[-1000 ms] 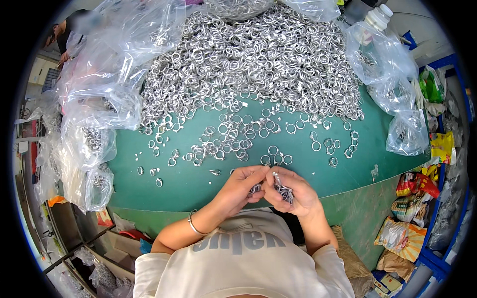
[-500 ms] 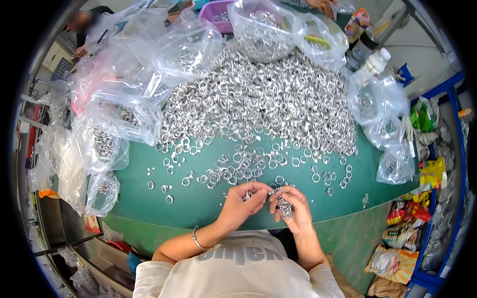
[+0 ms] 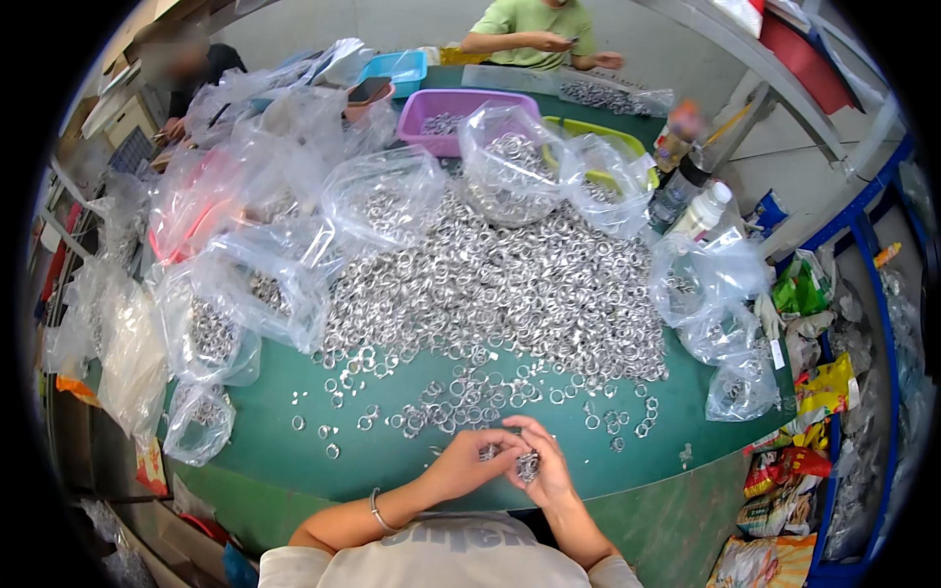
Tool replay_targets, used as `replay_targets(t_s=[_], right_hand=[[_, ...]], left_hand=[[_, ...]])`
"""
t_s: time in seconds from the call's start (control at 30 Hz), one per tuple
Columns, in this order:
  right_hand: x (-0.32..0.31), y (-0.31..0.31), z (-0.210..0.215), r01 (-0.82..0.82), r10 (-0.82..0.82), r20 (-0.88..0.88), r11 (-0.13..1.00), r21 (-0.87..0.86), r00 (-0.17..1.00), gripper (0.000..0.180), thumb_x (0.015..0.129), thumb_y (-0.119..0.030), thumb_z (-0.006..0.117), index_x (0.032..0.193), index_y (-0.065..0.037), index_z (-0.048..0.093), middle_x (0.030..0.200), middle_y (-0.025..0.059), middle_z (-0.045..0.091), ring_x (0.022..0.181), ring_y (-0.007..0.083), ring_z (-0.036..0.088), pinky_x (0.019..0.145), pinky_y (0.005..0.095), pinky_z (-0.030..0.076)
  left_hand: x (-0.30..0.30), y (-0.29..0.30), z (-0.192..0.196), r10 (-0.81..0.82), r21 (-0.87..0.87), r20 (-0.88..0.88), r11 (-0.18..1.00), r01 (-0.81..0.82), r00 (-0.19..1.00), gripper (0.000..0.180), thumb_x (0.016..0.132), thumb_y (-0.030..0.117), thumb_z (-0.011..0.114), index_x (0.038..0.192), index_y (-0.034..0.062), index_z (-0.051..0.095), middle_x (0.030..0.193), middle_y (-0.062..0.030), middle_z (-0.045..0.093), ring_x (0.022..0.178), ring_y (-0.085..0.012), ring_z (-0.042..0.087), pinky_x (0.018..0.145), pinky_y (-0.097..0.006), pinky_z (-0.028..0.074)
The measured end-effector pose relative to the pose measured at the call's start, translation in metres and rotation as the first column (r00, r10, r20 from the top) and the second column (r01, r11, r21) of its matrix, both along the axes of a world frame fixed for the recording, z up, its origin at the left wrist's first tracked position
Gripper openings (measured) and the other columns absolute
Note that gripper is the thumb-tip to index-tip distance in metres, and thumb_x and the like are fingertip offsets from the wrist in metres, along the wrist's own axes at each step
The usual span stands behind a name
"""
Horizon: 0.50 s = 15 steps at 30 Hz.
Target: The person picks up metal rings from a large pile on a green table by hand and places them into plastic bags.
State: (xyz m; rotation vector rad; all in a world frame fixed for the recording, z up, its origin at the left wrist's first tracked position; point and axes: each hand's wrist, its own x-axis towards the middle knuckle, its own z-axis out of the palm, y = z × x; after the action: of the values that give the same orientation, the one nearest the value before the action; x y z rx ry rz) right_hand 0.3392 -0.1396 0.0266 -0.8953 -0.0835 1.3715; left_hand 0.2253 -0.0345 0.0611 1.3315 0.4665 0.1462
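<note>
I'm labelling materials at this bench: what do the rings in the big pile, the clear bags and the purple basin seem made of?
Rings: probably metal, silver-coloured and shiny, judging by bright glints; plating can't be ruled out.
Clear bags: likely thin, glossy plastic film; they crease and show their contents.
Purple basin: apparently opaque plastic, from its even colour.

It's a small workshop in here, hand work on metal parts by the look of it. Silvery metal rings lie heaped across a green worktable, with more in clear plastic bags and a purple plastic basin. Over at the far side, a co-worker in a light-green T-shirt faces another spread of small metal pieces. Blue-framed shelving stands along the right.
</note>
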Motion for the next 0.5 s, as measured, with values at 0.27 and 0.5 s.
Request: replay_targets(t_s=[0.27, 0.5], right_hand=[[0.019, -0.001, -0.023, 0.16, -0.112, -0.51, 0.986, 0.052, 0.853, 0.033, 0.09, -0.031, 0.046, 0.093, -0.002, 0.059, 0.082, 0.0112, 0.06, 0.074, 0.022, 0.059, 0.062, 0.0325, 0.048], [0.041, -0.003, 0.004, 0.51, -0.288, -0.694, 0.85, 0.131, 0.659, 0.035, 0.095, -0.027, 0.038, 0.101, 0.002, 0.056, 0.105, 0.0163, 0.058, 0.11, 0.0318, 0.049, 0.1, 0.045, 0.036]], left_hand=[[0.014, 0.003, -0.005, 0.052, 0.062, 0.059, 0.996, -0.056, 0.997, 0.015, 0.086, 0.008, 0.057, 0.097, 0.0012, 0.064, 0.081, -0.0024, 0.063, 0.063, -0.0058, 0.051, 0.055, -0.018, 0.041], [0.013, 0.01, -0.011, 0.159, -0.323, -0.028, 0.933, -0.16, 0.987, 0.013, 0.087, 0.006, 0.056, 0.096, -0.002, 0.061, 0.062, 0.0023, 0.045, 0.05, -0.0042, 0.038, 0.042, -0.019, 0.026]])
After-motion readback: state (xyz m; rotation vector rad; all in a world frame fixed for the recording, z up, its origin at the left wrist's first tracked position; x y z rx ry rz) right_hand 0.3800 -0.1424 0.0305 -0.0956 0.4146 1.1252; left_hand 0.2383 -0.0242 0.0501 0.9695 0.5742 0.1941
